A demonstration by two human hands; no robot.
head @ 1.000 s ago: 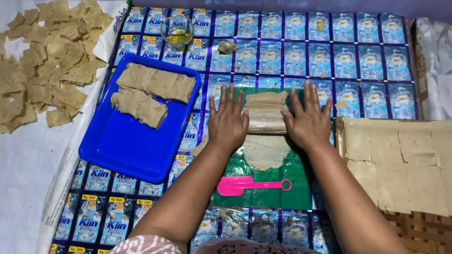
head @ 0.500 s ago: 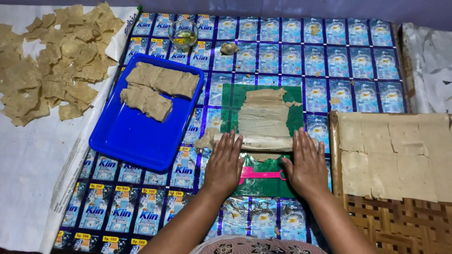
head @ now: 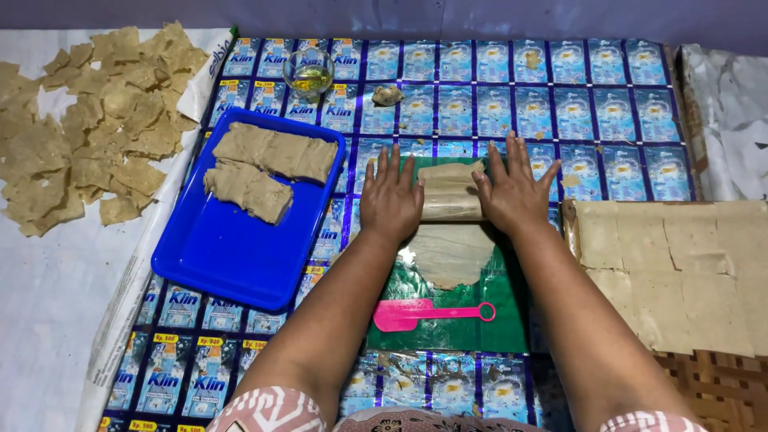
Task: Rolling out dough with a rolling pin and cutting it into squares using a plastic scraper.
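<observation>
Both hands lie flat with fingers spread, the left hand (head: 390, 200) and right hand (head: 512, 194) pressing the ends of a roller (head: 450, 206) wrapped in thin dough (head: 450, 252) (the roller itself is hard to make out under it); all sits on a green sheet (head: 488, 336); below the dough lies a pink scraper (head: 428, 314); left of the sheet, a blue tray (head: 232, 256) of folded dough; right, a slab cut into squares (head: 680, 272); beneath everything, a mat of blue sachets (head: 576, 112).
</observation>
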